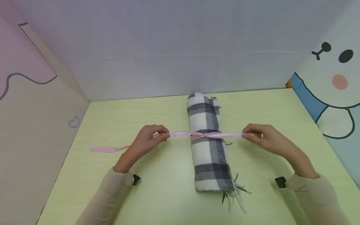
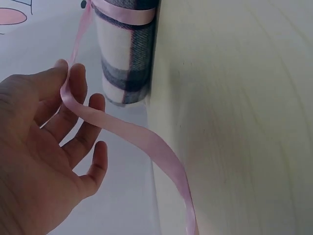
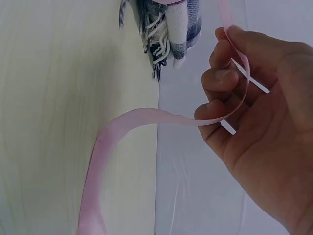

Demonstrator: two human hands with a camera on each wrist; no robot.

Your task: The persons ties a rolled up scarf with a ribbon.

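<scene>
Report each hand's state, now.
Left hand: pinches the pink ribbon beside the rolled scarf.
Right hand: pinches the ribbon's other end.

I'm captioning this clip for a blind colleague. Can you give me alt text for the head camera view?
Two hands pull a pink ribbon taut, crossed over the middle of a rolled grey-and-white plaid scarf on a pale green table. The left hand pinches one end and the right hand the other. A loose ribbon tail trails left across the table.
</scene>
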